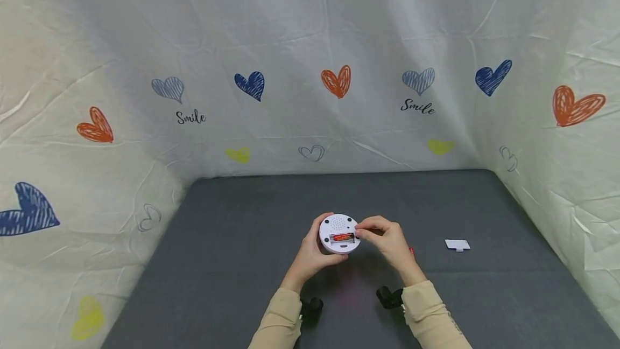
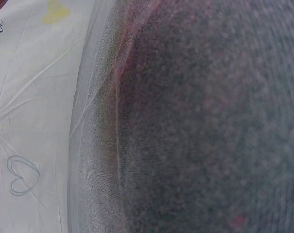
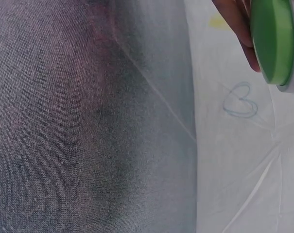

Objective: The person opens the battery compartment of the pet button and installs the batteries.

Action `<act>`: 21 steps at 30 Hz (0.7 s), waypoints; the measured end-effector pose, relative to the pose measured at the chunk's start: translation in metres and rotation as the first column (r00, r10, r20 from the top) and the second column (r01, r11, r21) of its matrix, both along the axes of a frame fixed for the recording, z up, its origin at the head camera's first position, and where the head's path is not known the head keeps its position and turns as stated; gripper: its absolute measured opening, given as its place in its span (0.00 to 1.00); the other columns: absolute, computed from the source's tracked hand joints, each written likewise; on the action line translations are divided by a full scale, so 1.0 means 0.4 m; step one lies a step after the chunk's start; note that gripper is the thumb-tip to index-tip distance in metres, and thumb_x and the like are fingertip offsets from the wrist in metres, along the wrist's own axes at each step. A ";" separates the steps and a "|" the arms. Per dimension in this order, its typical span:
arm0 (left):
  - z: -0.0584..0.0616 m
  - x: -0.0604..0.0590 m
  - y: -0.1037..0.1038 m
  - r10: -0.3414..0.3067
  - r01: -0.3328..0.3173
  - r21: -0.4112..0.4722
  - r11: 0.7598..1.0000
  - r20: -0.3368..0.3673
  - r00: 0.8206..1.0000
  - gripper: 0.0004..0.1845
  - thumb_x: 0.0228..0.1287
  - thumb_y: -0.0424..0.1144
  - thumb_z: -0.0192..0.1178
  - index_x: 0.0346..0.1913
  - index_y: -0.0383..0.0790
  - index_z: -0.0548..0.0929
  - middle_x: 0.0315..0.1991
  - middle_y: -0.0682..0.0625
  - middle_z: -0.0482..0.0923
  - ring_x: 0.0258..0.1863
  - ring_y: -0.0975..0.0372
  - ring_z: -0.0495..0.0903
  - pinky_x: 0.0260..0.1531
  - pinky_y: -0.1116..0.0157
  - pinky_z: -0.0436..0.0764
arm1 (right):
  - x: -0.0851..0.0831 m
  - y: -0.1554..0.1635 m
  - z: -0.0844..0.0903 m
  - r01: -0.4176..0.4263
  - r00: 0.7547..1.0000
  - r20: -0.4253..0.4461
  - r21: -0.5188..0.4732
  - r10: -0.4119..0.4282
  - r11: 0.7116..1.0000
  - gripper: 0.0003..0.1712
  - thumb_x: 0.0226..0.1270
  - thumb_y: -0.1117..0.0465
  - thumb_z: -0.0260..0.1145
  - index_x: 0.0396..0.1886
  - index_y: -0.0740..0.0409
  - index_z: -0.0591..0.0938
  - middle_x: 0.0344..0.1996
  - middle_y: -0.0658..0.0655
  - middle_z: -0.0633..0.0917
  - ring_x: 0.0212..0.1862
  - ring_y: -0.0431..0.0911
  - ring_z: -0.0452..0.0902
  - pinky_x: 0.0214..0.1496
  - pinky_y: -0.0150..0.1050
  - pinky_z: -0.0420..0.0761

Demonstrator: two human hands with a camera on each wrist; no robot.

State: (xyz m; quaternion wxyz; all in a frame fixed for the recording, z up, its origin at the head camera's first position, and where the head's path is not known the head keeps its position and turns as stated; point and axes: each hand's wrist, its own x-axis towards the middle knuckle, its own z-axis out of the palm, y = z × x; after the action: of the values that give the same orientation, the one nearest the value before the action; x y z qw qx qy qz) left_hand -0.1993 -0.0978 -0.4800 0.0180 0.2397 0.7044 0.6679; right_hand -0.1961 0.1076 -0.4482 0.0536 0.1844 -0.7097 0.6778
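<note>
Heart-printed white sheeting backs a dark grey table; above it, left hand and right hand meet at a round white device, the left gripping it, the right's hold indeterminable; white cover lies well right; red battery sits recessed in the device

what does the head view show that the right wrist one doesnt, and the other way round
Only the head view shows the red battery in the slot of the round gadget, the white cover lying apart at the right, the orange hearts and the "Smile" words.

Only the right wrist view shows the gadget's green side.

Both show part of the gadget, fingers at it, the dark tabletop and the pale cloth behind.
</note>
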 end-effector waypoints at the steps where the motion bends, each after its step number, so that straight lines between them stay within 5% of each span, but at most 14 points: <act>1: 0.000 0.000 0.001 -0.001 0.001 0.002 1.000 -0.001 1.000 0.48 0.42 0.25 0.72 0.67 0.38 0.56 0.56 0.43 0.66 0.50 0.56 0.71 0.44 0.63 0.76 | 0.000 0.000 -0.001 -0.002 1.000 -0.003 -0.002 0.002 1.000 0.08 0.54 0.74 0.68 0.35 0.74 0.82 0.36 0.69 0.79 0.38 0.44 0.76 0.40 0.32 0.76; 21: 0.005 0.005 0.013 -0.003 0.003 0.013 1.000 -0.004 1.000 0.49 0.41 0.24 0.73 0.67 0.32 0.55 0.57 0.42 0.66 0.51 0.56 0.71 0.44 0.64 0.75 | -0.006 0.002 -0.012 -0.014 0.993 0.115 0.041 0.010 0.999 0.08 0.54 0.70 0.69 0.32 0.72 0.83 0.44 0.68 0.77 0.47 0.54 0.72 0.46 0.35 0.73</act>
State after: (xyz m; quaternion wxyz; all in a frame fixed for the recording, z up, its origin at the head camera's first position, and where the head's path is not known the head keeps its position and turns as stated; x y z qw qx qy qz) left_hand -0.1974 -0.0928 -0.4781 0.0160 0.2421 0.6997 0.6719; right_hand -0.1985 0.1084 -0.4531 0.0047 0.1505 -0.7244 0.6728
